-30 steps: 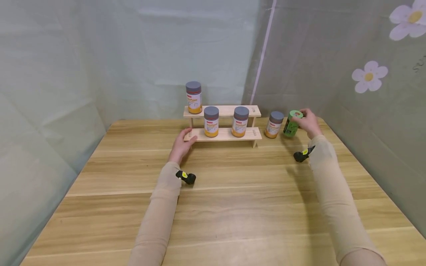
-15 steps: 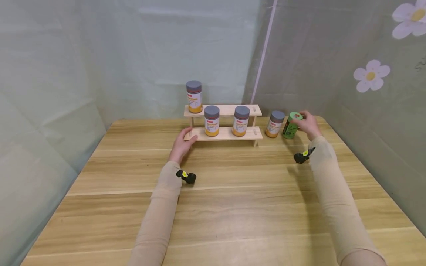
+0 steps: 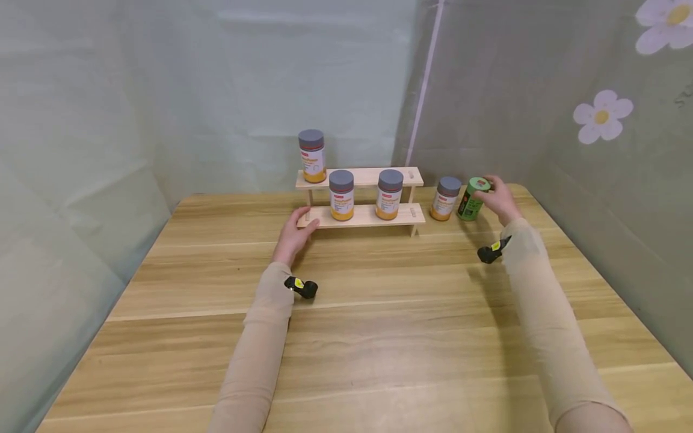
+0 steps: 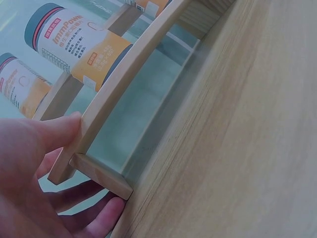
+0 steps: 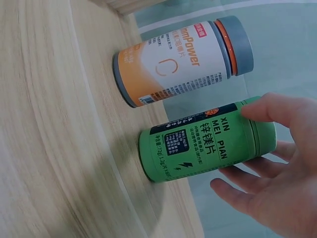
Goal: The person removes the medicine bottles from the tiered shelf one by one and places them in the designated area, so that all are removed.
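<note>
A two-tier wooden rack stands at the back of the table. One grey-lidded orange-and-white bottle is on its top tier and two on the lower tier. My left hand holds the rack's left end, thumb on the lower board and fingers under it by the foot. Right of the rack another such bottle stands on the table. A green bottle stands beside it. My right hand holds it near the lid, thumb on one side, fingers curved round the other.
The wooden table stretches toward me with nothing on it in front of the rack. Pale cloth walls close in behind and on both sides, the right one printed with flowers. The green bottle is near the table's back right corner.
The green bottle was tilted in my right hand; it has come down and a little left, now upright on the table beside the grey-lidded bottle. My left hand has stayed on the rack.
</note>
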### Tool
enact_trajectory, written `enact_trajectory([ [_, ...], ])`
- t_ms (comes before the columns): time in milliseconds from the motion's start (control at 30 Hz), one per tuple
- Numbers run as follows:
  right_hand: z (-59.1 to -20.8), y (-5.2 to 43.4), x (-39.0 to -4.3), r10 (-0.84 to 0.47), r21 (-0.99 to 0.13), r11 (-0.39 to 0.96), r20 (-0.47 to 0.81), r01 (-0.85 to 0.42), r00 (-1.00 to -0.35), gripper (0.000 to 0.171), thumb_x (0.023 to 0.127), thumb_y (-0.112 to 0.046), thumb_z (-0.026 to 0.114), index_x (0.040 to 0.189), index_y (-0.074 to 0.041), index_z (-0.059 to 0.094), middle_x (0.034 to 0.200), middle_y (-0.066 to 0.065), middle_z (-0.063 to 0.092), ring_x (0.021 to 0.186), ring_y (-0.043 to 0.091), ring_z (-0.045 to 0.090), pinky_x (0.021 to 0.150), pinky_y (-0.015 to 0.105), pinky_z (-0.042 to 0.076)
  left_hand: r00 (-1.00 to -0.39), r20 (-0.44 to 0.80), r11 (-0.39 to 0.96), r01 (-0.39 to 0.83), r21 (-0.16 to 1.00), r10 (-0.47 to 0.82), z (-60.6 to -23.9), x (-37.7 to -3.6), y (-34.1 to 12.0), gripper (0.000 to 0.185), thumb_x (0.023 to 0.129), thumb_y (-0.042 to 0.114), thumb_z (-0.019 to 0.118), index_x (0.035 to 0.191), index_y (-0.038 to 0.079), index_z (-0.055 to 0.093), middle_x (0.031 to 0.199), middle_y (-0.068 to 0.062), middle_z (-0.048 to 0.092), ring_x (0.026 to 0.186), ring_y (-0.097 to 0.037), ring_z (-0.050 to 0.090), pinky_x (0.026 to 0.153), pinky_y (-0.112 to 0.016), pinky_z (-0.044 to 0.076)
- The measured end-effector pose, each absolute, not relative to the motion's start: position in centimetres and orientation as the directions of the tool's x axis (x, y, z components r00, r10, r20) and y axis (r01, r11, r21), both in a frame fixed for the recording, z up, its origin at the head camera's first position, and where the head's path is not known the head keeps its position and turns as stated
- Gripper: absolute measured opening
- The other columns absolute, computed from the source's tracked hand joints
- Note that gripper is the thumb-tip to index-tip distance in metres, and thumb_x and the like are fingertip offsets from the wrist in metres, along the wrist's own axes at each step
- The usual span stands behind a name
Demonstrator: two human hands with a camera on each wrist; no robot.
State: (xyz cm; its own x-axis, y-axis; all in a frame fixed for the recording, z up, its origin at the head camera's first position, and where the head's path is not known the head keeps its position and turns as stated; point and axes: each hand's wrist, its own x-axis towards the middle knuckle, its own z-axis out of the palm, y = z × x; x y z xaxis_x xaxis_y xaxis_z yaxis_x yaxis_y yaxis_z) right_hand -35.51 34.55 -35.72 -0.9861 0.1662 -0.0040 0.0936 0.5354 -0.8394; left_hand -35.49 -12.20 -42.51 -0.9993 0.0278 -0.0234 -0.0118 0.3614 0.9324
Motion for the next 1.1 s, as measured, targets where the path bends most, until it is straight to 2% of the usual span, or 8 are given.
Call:
enact_trajectory([
  [200, -35.7, 34.8, -35.6, 0.144, -0.836, 0.543, 0.003, 0.077, -0.990, 0.075, 0.096, -0.017, 0.054, 0.154, -0.002, 0.008, 0.157, 0.031, 0.015, 0.143, 0.047, 0.024, 0.116, 0.056, 0.029, -0.999, -0.023, 0.362, -0.011, 0.932, 0.028, -42.3, -35.4, -12.2, 0.056, 0.097, 0.033, 0.057, 0.148, 0.019, 0.038, 0.161, -0.008, 0.025, 0.150, -0.029, 0.020, 0.124, -0.047, 0.015],
  [533, -34.9, 34.7, -35.5, 0.139, -0.826, 0.557, -0.001, 0.079, -0.990, 0.076, 0.093, -0.012, 0.058, 0.153, -0.001, 0.012, 0.158, 0.029, 0.017, 0.140, 0.046, 0.029, 0.115, 0.058, 0.029, -0.999, -0.024, 0.353, -0.013, 0.935, 0.027, -42.5, -35.5, -12.1, 0.057, 0.097, 0.032, 0.057, 0.149, 0.019, 0.037, 0.161, -0.008, 0.025, 0.150, -0.029, 0.020, 0.123, -0.046, 0.017],
  [767, -34.2, 34.2, -35.2, 0.151, -0.809, 0.582, 0.009, 0.082, -0.989, 0.076, 0.093, -0.011, 0.058, 0.154, -0.005, 0.013, 0.160, 0.025, 0.016, 0.142, 0.045, 0.026, 0.115, 0.058, 0.030, -0.999, -0.040, 0.344, -0.030, 0.938, 0.023, -42.5, -35.4, -12.0, 0.056, 0.097, 0.033, 0.057, 0.148, 0.021, 0.037, 0.162, -0.007, 0.024, 0.149, -0.029, 0.022, 0.121, -0.047, 0.024],
  [1100, -32.7, 33.0, -34.9, 0.127, -0.790, 0.612, 0.048, 0.040, -0.991, 0.073, 0.096, -0.015, 0.056, 0.156, -0.012, 0.016, 0.161, 0.021, 0.016, 0.146, 0.042, 0.022, 0.117, 0.058, 0.026, -1.000, -0.012, 0.376, -0.002, 0.927, 0.024, -42.2, -35.0, -11.9, 0.055, 0.098, 0.030, 0.055, 0.149, 0.018, 0.036, 0.161, -0.009, 0.025, 0.149, -0.031, 0.022, 0.122, -0.049, 0.021],
])
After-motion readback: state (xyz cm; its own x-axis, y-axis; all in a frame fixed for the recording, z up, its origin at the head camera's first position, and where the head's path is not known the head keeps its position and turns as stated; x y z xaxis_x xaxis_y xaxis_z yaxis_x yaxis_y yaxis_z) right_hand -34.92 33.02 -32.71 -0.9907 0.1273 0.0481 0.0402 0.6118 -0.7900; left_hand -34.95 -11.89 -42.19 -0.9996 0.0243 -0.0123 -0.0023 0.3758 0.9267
